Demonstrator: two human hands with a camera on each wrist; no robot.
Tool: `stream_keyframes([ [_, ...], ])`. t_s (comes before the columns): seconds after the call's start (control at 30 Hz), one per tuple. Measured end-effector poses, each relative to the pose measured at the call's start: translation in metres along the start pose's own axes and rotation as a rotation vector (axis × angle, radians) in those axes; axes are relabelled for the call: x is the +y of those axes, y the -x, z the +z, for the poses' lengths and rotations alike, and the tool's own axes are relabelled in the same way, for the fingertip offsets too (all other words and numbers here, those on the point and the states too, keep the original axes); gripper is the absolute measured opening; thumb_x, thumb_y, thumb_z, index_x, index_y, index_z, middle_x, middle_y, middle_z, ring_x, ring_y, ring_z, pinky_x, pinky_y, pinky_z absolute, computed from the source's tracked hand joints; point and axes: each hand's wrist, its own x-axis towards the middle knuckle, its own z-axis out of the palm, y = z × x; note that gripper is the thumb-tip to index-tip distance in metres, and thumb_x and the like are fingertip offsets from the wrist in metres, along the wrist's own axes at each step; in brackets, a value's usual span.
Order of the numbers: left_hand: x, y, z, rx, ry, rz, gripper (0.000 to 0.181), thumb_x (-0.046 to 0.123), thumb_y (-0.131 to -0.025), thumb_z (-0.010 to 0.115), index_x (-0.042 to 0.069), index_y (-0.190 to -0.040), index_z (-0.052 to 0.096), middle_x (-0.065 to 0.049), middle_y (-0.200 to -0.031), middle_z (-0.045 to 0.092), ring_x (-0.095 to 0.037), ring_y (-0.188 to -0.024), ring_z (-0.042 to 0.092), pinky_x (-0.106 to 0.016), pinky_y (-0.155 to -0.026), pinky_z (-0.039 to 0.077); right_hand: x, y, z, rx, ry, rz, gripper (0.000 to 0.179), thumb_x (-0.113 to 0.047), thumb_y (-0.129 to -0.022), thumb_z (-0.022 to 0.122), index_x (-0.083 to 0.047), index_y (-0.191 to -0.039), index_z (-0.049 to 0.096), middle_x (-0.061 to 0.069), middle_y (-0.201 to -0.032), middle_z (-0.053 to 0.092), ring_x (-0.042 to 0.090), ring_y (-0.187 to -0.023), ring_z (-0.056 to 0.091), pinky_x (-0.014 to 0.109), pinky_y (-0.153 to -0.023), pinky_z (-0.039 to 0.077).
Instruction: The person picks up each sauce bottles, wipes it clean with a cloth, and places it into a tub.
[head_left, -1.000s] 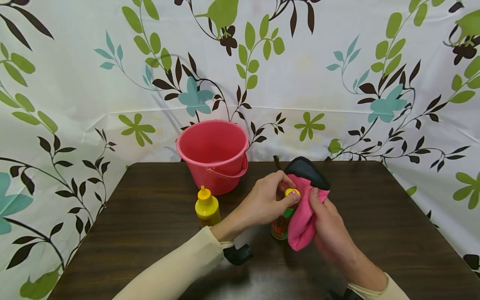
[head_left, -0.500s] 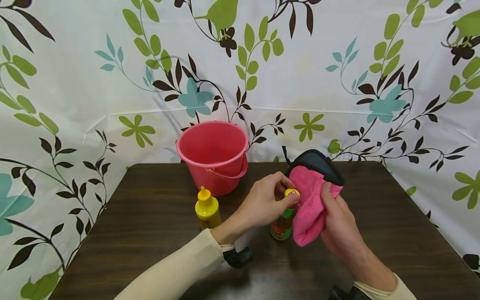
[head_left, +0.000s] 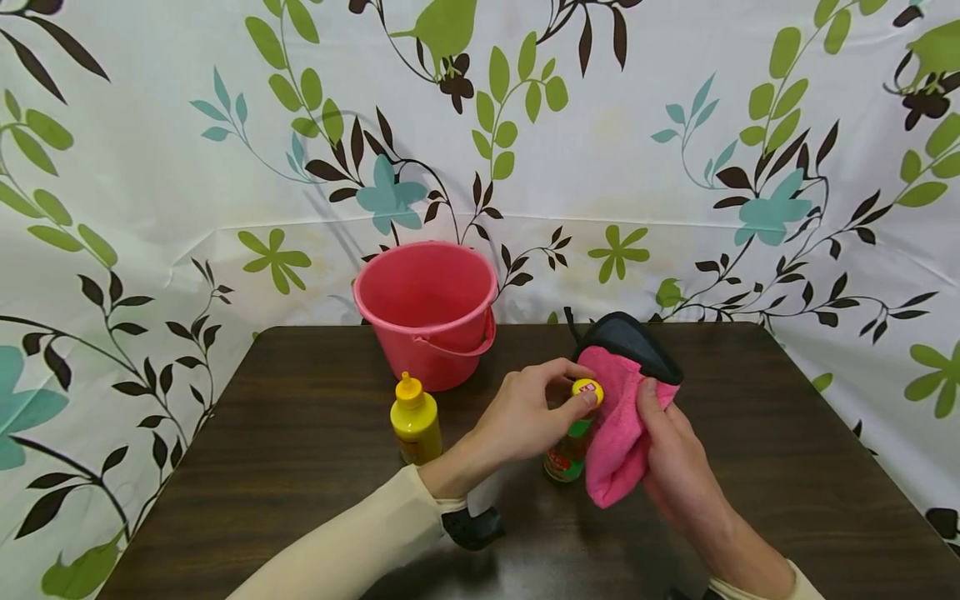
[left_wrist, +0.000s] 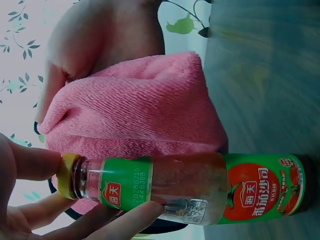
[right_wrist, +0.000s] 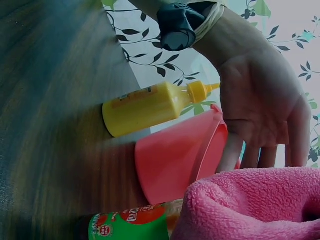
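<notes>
In the head view my left hand [head_left: 528, 412] pinches the yellow cap [head_left: 587, 390] of a glass ketchup bottle between thumb and fingers. The ketchup bottle [left_wrist: 190, 187], with green and red labels, stands on the table. Its lower label and neck label show in the left wrist view. My right hand [head_left: 682, 467] grips a pink fleecy cloth [head_left: 615, 425], thumb on its near side. A stiff black piece [head_left: 632, 342] with a small loop lies along the cloth's far edge. The cloth hangs right beside the bottle and covers part of it in the head view.
A pink bucket [head_left: 431, 350] with its handle down stands at the back of the dark wooden table [head_left: 300, 467]. In front of it, by my left forearm, is a yellow squeeze bottle [head_left: 416, 425]. A patterned curtain [head_left: 600, 125] hangs behind the table.
The cloth in my right hand shifted right and up, away from the bottle, then came slightly down. My left hand stays on the cap; the bottle's top tilts slightly right.
</notes>
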Motion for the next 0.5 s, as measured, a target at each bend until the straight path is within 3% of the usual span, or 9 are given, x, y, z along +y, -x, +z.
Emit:
stream_keyframes([
  [0.23, 0.002, 0.002, 0.0, -0.037, 0.025, -0.032, 0.036, 0.034, -0.101, 0.072, 0.029, -0.137, 0.07, -0.002, -0.132, 0.075, -0.025, -0.123, 0.071, -0.044, -0.092, 0.065, 0.002, 0.0, -0.002, 0.003, 0.036, 0.047, 0.065, -0.059, -0.112, 0.024, -0.012, -0.157, 0.024, 0.007, -0.148, 0.038, 0.022, -0.137, 0.041, 0.023, -0.101, 0.054],
  [0.33, -0.002, 0.003, 0.002, -0.014, 0.025, 0.043, 0.035, 0.03, -0.103, 0.07, 0.028, -0.138, 0.07, 0.0, -0.129, 0.077, -0.019, -0.119, 0.074, -0.038, -0.091, 0.065, 0.007, -0.001, -0.002, 0.007, 0.023, 0.047, 0.065, -0.058, -0.113, 0.024, -0.011, -0.158, 0.026, 0.004, -0.149, 0.041, 0.018, -0.136, 0.046, 0.022, -0.101, 0.053],
  [0.5, -0.012, 0.005, 0.005, 0.067, -0.038, 0.242, 0.034, 0.023, -0.104, 0.069, 0.026, -0.137, 0.073, 0.003, -0.133, 0.076, -0.01, -0.111, 0.076, -0.023, -0.087, 0.063, 0.017, -0.003, -0.001, 0.023, 0.021, 0.042, 0.06, -0.055, -0.114, 0.026, -0.011, -0.155, 0.03, 0.001, -0.142, 0.05, 0.012, -0.129, 0.053, 0.022, -0.099, 0.054],
])
